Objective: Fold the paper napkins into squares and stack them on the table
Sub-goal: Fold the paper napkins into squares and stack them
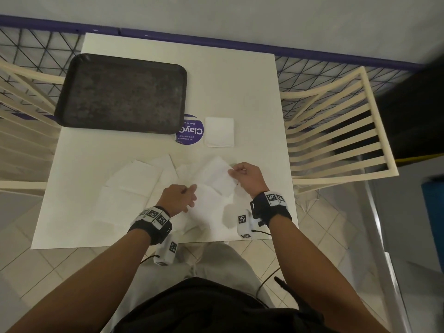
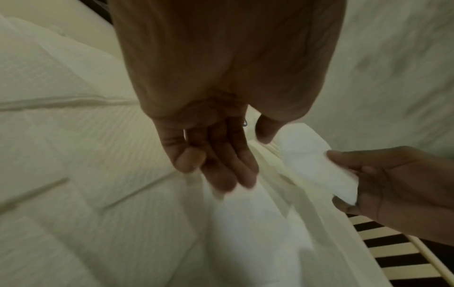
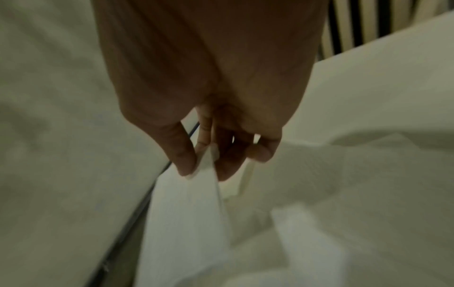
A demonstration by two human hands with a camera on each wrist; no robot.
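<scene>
A white napkin (image 1: pixel 217 174), partly folded, is lifted off the table near centre, tilted, its 3 o'clock edge pinched. At 12 o'clock from it lies a flat stack (image 1: pixel 219 132) of folded squares. Loose unfolded napkins (image 1: pixel 134 181) overlap from 9 o'clock round to 6 o'clock.

Your left hand (image 2: pixel 209 147) hangs with straight fingers over the spread napkins (image 2: pixel 86 155), holding nothing. Just beside it your right hand (image 2: pixel 403 186) pinches a white napkin (image 2: pixel 317 165) by its edge.
</scene>
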